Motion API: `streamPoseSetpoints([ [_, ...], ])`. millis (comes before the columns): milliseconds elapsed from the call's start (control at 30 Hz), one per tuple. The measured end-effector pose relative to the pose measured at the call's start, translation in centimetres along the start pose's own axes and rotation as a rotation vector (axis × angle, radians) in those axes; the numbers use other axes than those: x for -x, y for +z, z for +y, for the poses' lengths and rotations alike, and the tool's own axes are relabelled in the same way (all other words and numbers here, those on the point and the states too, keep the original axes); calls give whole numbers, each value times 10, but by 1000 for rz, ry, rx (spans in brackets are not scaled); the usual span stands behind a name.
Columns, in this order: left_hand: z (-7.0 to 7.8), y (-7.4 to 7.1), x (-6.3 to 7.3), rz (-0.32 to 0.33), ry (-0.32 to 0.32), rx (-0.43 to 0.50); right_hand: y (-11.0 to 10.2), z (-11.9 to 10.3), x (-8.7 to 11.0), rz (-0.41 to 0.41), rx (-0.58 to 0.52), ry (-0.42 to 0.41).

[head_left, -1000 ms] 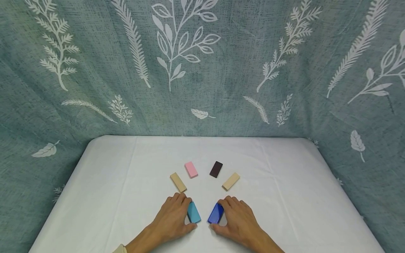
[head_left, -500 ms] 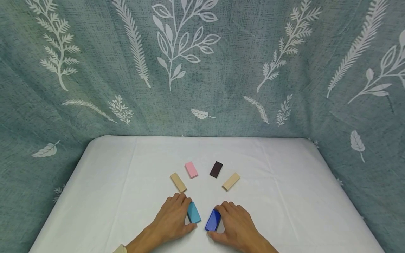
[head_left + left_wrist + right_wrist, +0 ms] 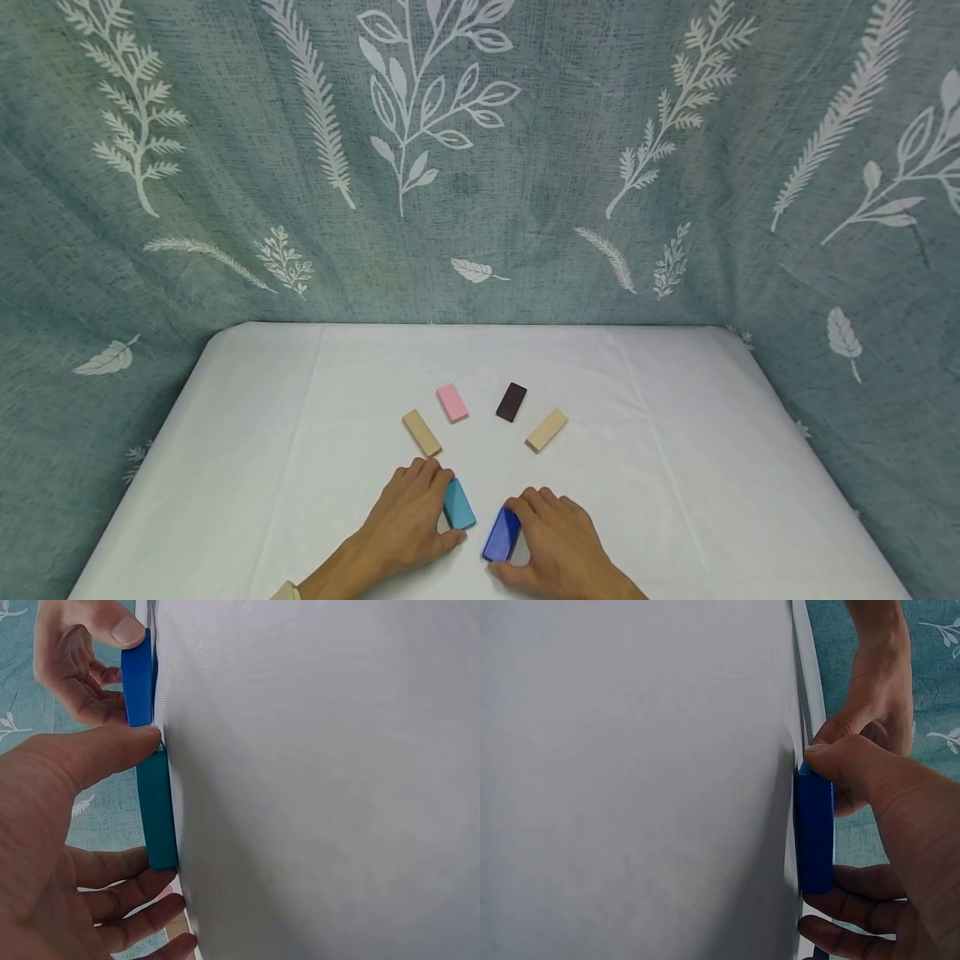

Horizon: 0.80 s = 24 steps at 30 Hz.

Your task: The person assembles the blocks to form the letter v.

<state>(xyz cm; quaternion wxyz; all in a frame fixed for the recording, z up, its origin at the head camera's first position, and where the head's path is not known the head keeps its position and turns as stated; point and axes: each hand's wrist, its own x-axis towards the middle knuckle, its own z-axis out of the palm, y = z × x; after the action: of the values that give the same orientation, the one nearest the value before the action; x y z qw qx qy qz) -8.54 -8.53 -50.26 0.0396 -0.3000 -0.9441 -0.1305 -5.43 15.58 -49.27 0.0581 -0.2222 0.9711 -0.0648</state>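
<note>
1. Light-blue block (image 3: 460,505), one: lies on the white table (image 3: 315,467) at 7 o'clock of the ring of blocks, 12 being the far table edge. Left hand (image 3: 408,518) pinches it endwise, thumb at the near end, forefingers at the far.

2. Dark-blue block (image 3: 501,536), one: between 5 and 6 o'clock, nearer the wearer. Right hand (image 3: 558,540) grips it likewise, thumb at the near end, fingers at the far.

3. Unheld blocks, four: wooden block (image 3: 422,433) at 10 o'clock, pink block (image 3: 452,403) at 11, dark brown block (image 3: 512,402) at 1, second wooden block (image 3: 547,431) at 2.

4. Handling, by judgement: light, stiff, hardly fragile; the glossy faces may slip. Best hold: squarely across the two short ends.

5. Obscured: undersides of both held blocks, hence contact with the cloth uncertain; far fingertips, in the head view; right forearm, cut off at the lower edge. Pink and tan slivers behind the left fingers, in the left wrist view, are too small to identify.
</note>
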Motion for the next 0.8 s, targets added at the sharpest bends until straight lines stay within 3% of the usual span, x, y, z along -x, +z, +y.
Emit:
streamPoseSetpoints([
  [200,0,0,0,8,0,-3,1,-3,2,-20,3,7],
  [800,0,0,2,24,3,35,5,-4,0,39,48,-9],
])
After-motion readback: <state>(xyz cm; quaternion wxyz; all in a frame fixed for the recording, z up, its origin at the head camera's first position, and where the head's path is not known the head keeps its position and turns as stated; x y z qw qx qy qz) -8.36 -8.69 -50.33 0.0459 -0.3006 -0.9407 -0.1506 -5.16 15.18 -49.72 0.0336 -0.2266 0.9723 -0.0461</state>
